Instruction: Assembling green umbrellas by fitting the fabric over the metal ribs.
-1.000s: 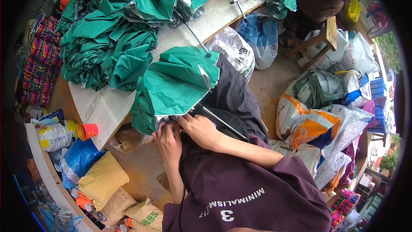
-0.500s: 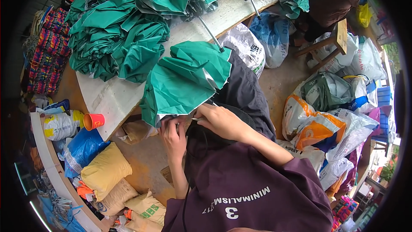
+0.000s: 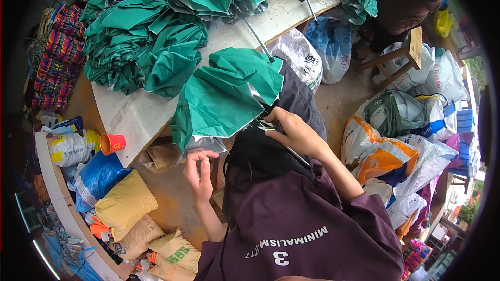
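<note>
A green umbrella canopy (image 3: 224,96) with silvery lining lies bunched over my lap and against the table edge. My right hand (image 3: 296,131) is closed on the dark and silver umbrella frame (image 3: 259,124) at the canopy's lower right. From beneath that hand a thin metal rod (image 3: 298,156) slants down across my lap. Just below the canopy's lower left edge, my left hand (image 3: 199,173) is raised with its fingers bent together. Whatever they pinch is too small to make out. Beyond, another umbrella's metal shaft (image 3: 259,40) sticks out over the table edge.
Heaped green umbrellas (image 3: 151,36) cover much of the white table (image 3: 140,117). At its near left corner stands a red cup (image 3: 112,144). Stuffed sacks (image 3: 126,204) lie at left, plastic bags (image 3: 383,151) at right. A co-worker (image 3: 409,0) sits at far right beside a wooden stool (image 3: 414,47).
My right hand has moved up and right from the canopy's edge onto the frame. My left hand has come away from the edge, slightly down and left. The canopy has barely shifted.
</note>
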`<state>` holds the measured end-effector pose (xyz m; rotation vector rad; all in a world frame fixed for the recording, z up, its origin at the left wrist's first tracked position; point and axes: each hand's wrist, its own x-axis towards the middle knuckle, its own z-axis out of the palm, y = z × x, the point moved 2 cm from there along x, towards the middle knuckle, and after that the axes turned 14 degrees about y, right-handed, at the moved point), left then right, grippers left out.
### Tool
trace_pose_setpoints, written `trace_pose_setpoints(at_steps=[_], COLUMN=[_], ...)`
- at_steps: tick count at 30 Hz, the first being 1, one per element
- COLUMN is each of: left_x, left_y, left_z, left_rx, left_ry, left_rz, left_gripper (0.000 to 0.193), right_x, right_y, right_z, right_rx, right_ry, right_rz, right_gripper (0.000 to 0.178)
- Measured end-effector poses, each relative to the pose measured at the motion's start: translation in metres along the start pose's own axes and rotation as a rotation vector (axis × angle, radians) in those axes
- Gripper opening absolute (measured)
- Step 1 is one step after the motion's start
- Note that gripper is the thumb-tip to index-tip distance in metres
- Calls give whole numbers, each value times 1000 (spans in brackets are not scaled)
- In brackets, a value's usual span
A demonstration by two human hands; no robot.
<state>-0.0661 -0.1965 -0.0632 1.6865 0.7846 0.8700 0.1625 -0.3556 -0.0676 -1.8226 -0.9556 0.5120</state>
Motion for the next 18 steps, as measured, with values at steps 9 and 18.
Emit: trace_pose_setpoints(at_steps=[9,18], left_x=[1,-17], left_y=[12,-93], left_z=[-31,-89], left_rx=[33,487], left_ry=[-24,-30], left_rz=[98,-102], left_gripper=[16,12], right_x=[-5,-3], right_y=[11,9], right_z=[-4,-5], right_rx=[-27,-39], right_ry=[24,31], right_rz=[44,58], right_gripper=[29,29])
